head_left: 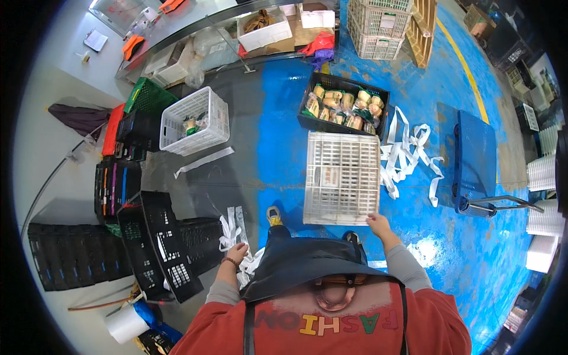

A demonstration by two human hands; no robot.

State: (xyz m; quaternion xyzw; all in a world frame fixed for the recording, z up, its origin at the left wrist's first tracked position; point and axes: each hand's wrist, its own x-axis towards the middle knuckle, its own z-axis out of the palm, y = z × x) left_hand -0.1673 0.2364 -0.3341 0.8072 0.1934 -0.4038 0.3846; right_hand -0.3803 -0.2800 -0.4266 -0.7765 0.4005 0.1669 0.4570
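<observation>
My right hand [378, 225] is closed on the near right corner of a white slatted plastic crate [342, 177]. The crate lies in front of me with its lattice face up. Just beyond it sits a black crate [307, 121] filled with bagged, pale tan produce [333, 99] with green ends. Away from the crate, my left hand [237, 253] hangs at my left side, fingers loosely bent, with nothing visible in it. White strips [229, 232] lie on the floor next to that hand; whether they touch it is unclear.
On the left stand another white crate [195, 121] with a few items inside and stacked black crates [77, 254]. Tangled white strapping [408, 151] covers floor at right, before a blue platform cart [476, 160]. Stacked crates [378, 29] and a wooden pallet [422, 29] stand at the back.
</observation>
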